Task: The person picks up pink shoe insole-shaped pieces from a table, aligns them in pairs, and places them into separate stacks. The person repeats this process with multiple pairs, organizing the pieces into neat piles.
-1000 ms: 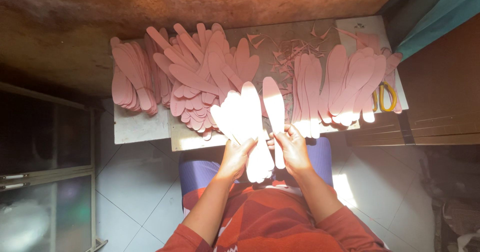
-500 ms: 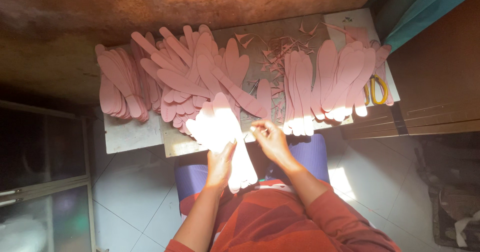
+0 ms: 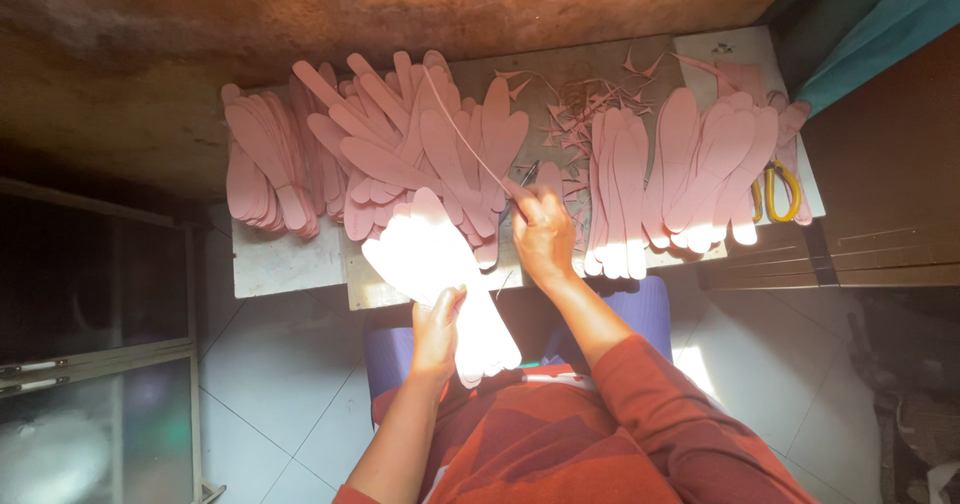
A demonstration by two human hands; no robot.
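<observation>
Insoles (image 3: 440, 264) fanned in left hand (image 3: 437, 326), gripped for trimming; right hand (image 3: 542, 234) clenched on blade (image 3: 520, 186), peeling strip (image 3: 462, 134).

Sunlight washes out the stack of soles (image 3: 440, 274) in the left hand (image 3: 437, 326), so its layers can't be counted. The right hand (image 3: 542, 236) covers the near end of the thin strip (image 3: 462, 134). The scissors (image 3: 778, 192) sit half under pink soles (image 3: 700, 169).
</observation>
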